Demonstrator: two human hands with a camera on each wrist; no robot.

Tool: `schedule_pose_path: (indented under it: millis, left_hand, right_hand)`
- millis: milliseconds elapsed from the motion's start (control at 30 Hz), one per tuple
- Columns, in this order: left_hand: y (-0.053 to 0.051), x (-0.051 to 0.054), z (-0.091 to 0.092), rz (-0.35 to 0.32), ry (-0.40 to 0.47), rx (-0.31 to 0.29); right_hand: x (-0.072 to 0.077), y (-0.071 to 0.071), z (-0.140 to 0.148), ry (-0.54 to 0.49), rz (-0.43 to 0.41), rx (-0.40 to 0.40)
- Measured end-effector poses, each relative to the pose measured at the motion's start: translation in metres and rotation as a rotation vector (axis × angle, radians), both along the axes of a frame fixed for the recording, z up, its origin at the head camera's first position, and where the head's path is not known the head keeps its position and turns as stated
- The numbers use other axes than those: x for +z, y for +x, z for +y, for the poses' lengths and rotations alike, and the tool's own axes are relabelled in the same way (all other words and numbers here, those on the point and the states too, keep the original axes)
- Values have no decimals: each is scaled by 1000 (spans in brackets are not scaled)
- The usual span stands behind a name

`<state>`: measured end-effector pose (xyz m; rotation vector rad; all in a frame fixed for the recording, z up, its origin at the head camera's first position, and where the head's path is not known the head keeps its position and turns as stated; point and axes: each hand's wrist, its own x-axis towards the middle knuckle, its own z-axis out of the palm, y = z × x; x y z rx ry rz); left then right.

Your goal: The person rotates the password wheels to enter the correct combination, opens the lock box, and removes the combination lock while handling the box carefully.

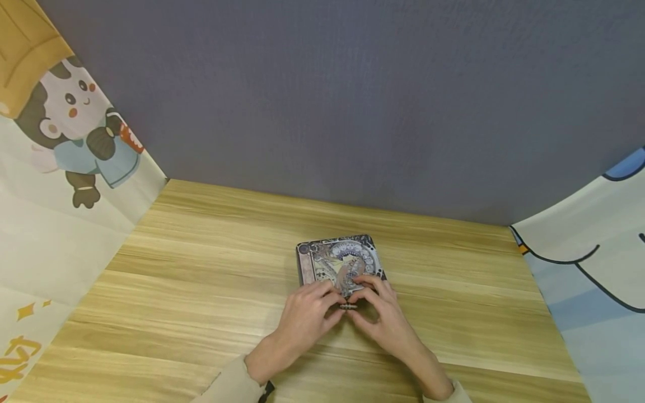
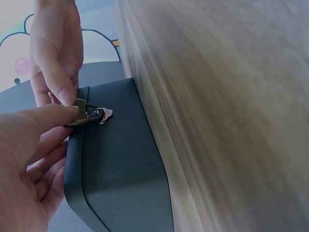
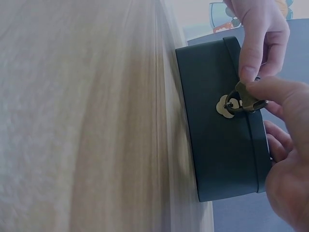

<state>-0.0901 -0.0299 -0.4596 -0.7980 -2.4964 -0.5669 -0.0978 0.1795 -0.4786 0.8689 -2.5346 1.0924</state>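
A box (image 1: 325, 258) with an ornate printed lid sits on the table. Its dark sides (image 2: 123, 150) show in both wrist views. On its front hangs a brass-coloured clasp (image 3: 248, 100), linked by a ring to a small flower-shaped plate (image 3: 222, 107). My left hand (image 1: 307, 310) pinches the clasp from the left, thumb against its face. From the right, my right hand (image 1: 385, 319) pinches the same clasp. Both thumb tips nearly meet on it. Fingers of both hands lie at the lid's front edge; some fingertips are hidden behind the clasp.
The wooden table (image 1: 201, 280) spreads around the box. A grey panel (image 1: 322, 112) stands along the back edge. Printed cartoon sheets hang at the left (image 1: 75, 168) and right (image 1: 579, 257).
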Motion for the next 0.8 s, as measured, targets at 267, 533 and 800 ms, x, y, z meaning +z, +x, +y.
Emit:
schedule_pose_path:
  millis: [267,533,800]
  left_hand:
    - [0,1,0,10,13,-2]
    - [0,0,0,8,17,-3]
    - [1,1,0,12,18,-1]
  right_hand:
    - [0,0,-1,-5,15,0]
    - [-1,0,-1,-9,21,3]
    - [-1,0,0,-9,3,4]
